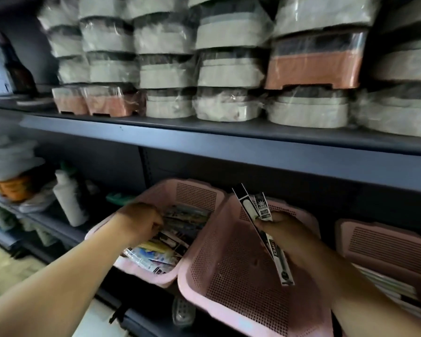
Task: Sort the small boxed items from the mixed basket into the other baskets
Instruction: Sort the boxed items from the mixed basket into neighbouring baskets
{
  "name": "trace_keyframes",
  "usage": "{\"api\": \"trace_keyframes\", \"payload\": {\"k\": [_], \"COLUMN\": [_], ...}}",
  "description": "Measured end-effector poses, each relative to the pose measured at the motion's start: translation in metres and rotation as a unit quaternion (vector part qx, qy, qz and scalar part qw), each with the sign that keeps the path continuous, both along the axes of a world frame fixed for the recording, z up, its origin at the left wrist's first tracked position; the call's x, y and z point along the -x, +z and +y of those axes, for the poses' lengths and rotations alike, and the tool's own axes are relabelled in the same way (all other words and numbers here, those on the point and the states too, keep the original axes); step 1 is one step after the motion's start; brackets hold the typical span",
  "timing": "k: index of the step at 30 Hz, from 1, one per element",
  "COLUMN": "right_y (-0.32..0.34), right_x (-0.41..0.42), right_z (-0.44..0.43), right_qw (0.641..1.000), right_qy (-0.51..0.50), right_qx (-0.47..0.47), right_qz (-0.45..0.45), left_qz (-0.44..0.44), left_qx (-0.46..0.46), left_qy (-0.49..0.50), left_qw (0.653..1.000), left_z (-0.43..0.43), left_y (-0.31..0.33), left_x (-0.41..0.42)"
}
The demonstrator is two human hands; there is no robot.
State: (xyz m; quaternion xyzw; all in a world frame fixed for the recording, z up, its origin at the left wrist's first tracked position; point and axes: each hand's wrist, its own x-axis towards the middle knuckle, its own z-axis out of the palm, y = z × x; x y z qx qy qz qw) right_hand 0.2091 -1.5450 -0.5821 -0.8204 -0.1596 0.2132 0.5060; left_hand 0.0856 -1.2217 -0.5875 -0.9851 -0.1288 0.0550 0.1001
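Our left hand [141, 222] reaches into the mixed basket [167, 188], fingers curled among its boxed items [156, 254]; we cannot tell whether they pinch one. Our right hand [286, 237] grips two slim boxes [248, 210] above the middle basket [229, 276]. A third basket [374, 242] stands rightmost.

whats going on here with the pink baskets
A person is sorting small boxes on a store shelf. The left hand reaches into the mixed basket among its boxes. The right hand holds two long black-and-white boxes over the middle basket, which looks empty.
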Motion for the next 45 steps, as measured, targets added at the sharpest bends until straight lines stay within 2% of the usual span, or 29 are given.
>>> {"api": "trace_keyframes", "payload": {"k": [3,4,6,7,9,12,14,19,22,23,24,27,28,30,31,33,35,38,42,43,45], "right_y": [0.001,0.003,0.005,0.005,0.005,0.006,0.008,0.008,0.011,0.011,0.011,0.008,0.008,0.007,0.007,0.008,0.011,0.018,0.022,0.023,0.023], "right_x": [-0.002,0.000,0.002,0.003,0.008,0.016,0.022,0.026,0.026,0.023,0.021,0.014,0.014,0.015,0.015,0.017,0.019,0.021,0.025,0.026,0.027], "right_z": [0.009,0.012,0.020,0.025,0.035,0.049,0.057,0.066,0.062,0.059,0.056,0.049,0.047,0.045,0.045,0.046,0.048,0.051,0.061,0.063,0.065], "right_qw": [1.000,1.000,1.000,1.000,1.000,0.999,0.998,0.997,0.998,0.999,0.999,0.999,0.999,0.999,0.999,0.999,0.999,0.998,0.998,0.994,0.990], "right_qy": [0.016,0.018,0.019,0.020,0.023,0.034,0.051,0.081,0.053,0.041,0.036,0.027,0.028,0.034,0.036,0.035,0.024,0.004,-0.020,-0.024,-0.024], "right_qx": [0.009,0.011,0.009,0.009,0.010,-0.015,-0.026,-0.005,-0.039,-0.031,-0.014,0.011,0.013,0.017,0.020,0.018,0.013,0.026,-0.065,-0.097,-0.134], "right_qz": [-0.010,-0.010,-0.006,-0.002,-0.002,-0.005,-0.008,-0.011,0.010,0.003,-0.008,-0.018,-0.019,-0.024,-0.027,-0.027,-0.032,-0.055,0.015,0.035,0.045], "left_qz": [0.079,0.072,-0.011,-0.068,-0.158,-0.194,-0.218,-0.318,-0.380,-0.404,-0.424,-0.435,-0.405,-0.260,-0.188,-0.145,-0.172,-0.208,-0.214,-0.210,-0.206], "left_qx": [0.071,0.091,0.146,0.215,0.382,0.523,0.561,0.567,0.601,0.586,0.544,0.319,0.249,0.145,0.126,0.174,0.236,0.355,0.483,0.488,0.454], "left_qy": [-0.001,0.004,0.012,0.014,0.014,-0.012,-0.003,0.007,0.036,0.040,0.039,0.019,0.005,-0.008,-0.001,0.023,0.033,0.018,-0.048,-0.061,-0.080], "left_qw": [0.994,0.993,0.989,0.974,0.910,0.830,0.799,0.760,0.702,0.701,0.723,0.842,0.880,0.954,0.974,0.974,0.956,0.911,0.848,0.845,0.863], "left_z": [-0.002,-0.003,-0.010,-0.015,-0.031,-0.066,-0.084,-0.106,-0.092,-0.081,-0.070,-0.037,-0.026,-0.008,-0.001,0.001,-0.005,-0.028,-0.078,-0.086,-0.100], "left_y": [-0.005,-0.005,-0.006,-0.007,-0.010,-0.007,-0.005,-0.002,0.008,0.012,0.016,0.018,0.015,-0.003,-0.015,-0.031,-0.036,-0.031,-0.014,-0.011,-0.005], "left_x": [0.000,-0.002,-0.009,-0.013,-0.021,-0.030,-0.033,-0.035,-0.036,-0.036,-0.034,-0.022,-0.018,-0.012,-0.011,-0.008,-0.008,-0.016,-0.028,-0.030,-0.034]}}
